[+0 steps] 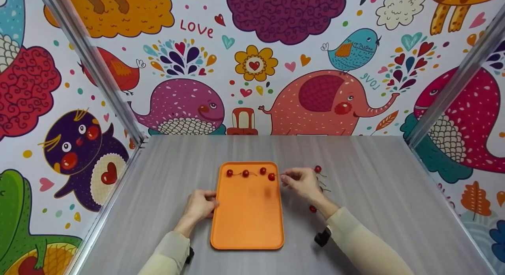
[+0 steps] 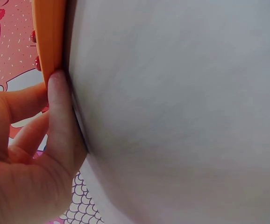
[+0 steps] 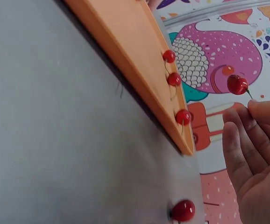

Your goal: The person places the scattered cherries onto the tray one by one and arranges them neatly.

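Observation:
The left hand point(image 1: 199, 205) grips the left rim of an orange tray point(image 1: 248, 223), thumb and fingers pinching the edge in the left wrist view. Between thumb and forefinger, the right hand point(image 1: 302, 182) pinches the stem of a red cherry point(image 1: 271, 176). That held cherry point(image 3: 238, 84) hangs raised above the tray's upper right part. Inside the tray, near its far edge, three cherries lie in a row: one at left point(image 1: 229, 173), a middle one point(image 1: 245, 173) and a right one point(image 1: 262, 171).
Right of the tray, several more cherries lie on the grey table point(image 1: 169, 160), among them a far one point(image 1: 317, 169) and a near one point(image 1: 313, 208); the right hand partly hides others. Cartoon-printed walls point(image 1: 252, 26) and metal posts point(image 1: 98, 70) enclose the table.

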The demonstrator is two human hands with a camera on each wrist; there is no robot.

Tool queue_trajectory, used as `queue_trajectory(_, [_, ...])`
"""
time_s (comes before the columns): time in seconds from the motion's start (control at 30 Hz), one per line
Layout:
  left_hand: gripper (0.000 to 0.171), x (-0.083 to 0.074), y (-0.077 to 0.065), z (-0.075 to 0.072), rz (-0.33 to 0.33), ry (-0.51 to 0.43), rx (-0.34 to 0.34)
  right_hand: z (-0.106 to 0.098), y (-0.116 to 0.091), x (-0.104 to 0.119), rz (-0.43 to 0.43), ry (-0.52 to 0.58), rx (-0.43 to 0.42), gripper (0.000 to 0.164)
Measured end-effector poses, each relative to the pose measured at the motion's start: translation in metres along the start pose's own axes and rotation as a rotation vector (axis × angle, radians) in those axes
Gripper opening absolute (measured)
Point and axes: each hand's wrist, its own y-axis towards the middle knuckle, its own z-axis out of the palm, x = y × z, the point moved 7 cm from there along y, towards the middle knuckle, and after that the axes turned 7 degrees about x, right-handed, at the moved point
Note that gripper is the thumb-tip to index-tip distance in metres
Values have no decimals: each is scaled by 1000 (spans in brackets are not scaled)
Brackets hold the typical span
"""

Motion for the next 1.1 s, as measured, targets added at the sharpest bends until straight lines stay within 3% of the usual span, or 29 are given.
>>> queue_trajectory(0.23, [39,-1,1,0,4,4,-4,20,8,0,45,37,0,17])
queue_trajectory(0.53, [39,-1,1,-1,4,6,-3,46,19,3,23,78,-6,14])
queue_trajectory(1.1, [38,-1,0,-1,9,33,-11,83,31,15,45,-25,41,10])
